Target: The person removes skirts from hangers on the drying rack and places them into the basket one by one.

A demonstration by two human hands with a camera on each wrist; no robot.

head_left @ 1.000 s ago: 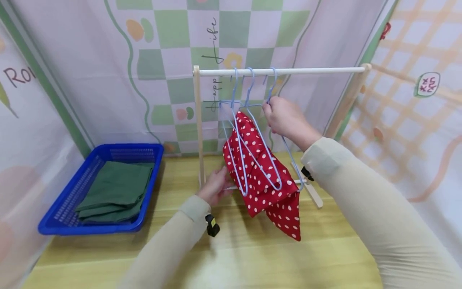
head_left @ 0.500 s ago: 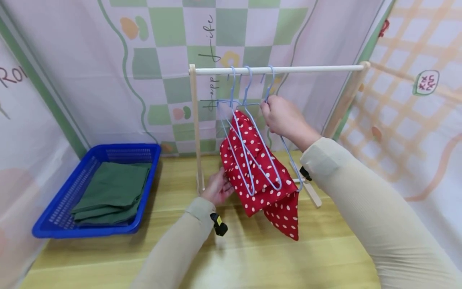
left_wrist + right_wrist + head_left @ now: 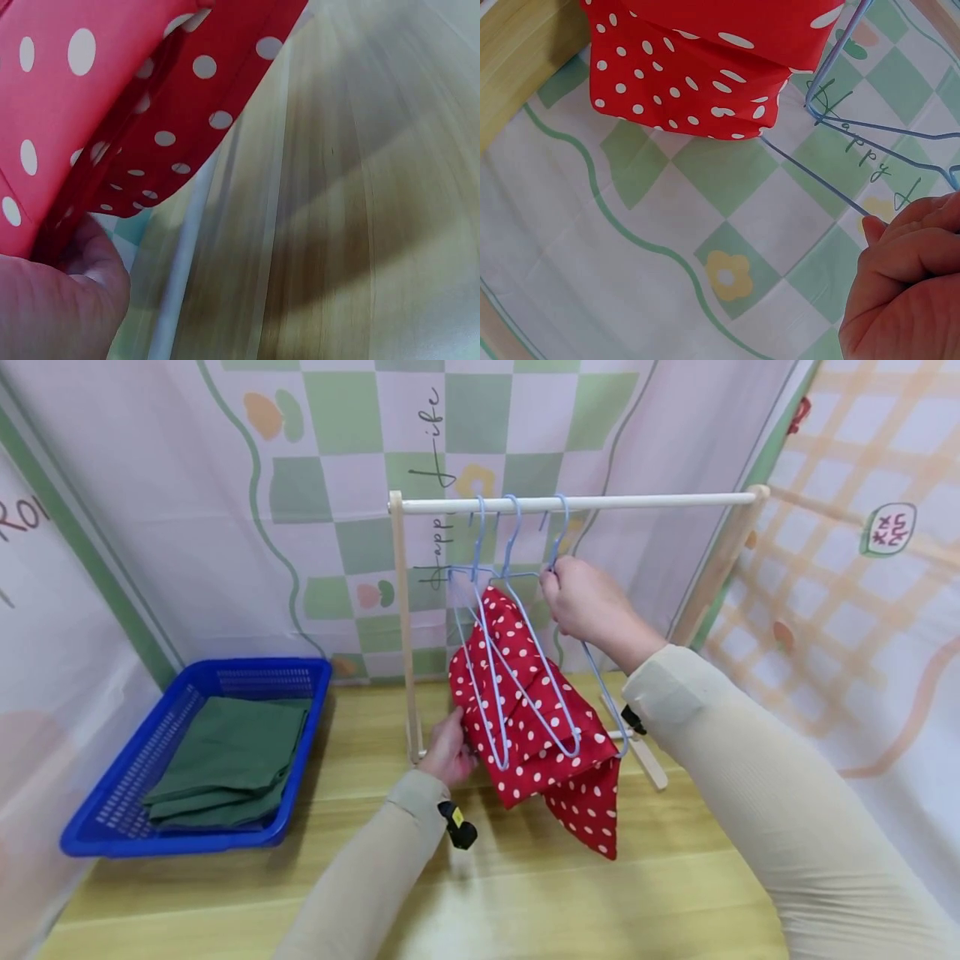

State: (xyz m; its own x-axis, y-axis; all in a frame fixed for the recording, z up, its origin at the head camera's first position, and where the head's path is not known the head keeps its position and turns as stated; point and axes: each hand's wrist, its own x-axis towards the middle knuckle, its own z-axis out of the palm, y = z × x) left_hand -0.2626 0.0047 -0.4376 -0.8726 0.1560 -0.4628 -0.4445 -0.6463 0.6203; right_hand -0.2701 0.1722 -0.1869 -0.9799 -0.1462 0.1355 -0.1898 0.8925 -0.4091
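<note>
A red cloth with white dots (image 3: 525, 710) hangs in folds on the clothes rack, its lower corner drooping toward the table. My right hand (image 3: 588, 602) grips the rightmost light blue hanger (image 3: 603, 681) just below its hook. That hanger's wire (image 3: 810, 174) runs from the hand into the cloth in the right wrist view. Two more hangers (image 3: 538, 639) hang to its left, overlapping the cloth's front. At the cloth's left edge, my left hand (image 3: 450, 752) pinches the fabric; in the left wrist view its thumb (image 3: 64, 304) is at a fold and the other fingers are mostly hidden.
The rack's white rod (image 3: 660, 502) spans two wooden posts, with a lower bar and wooden feet (image 3: 648, 764). On the left, a blue basket (image 3: 318, 710) holds folded green cloth (image 3: 232, 752). Printed curtains (image 3: 345, 410) enclose the wooden table (image 3: 585, 910).
My left hand has closed on the cloth's left edge, and that edge has shifted slightly left. The left hanger swings a little. My right hand keeps its hold, while the view drifts slightly.
</note>
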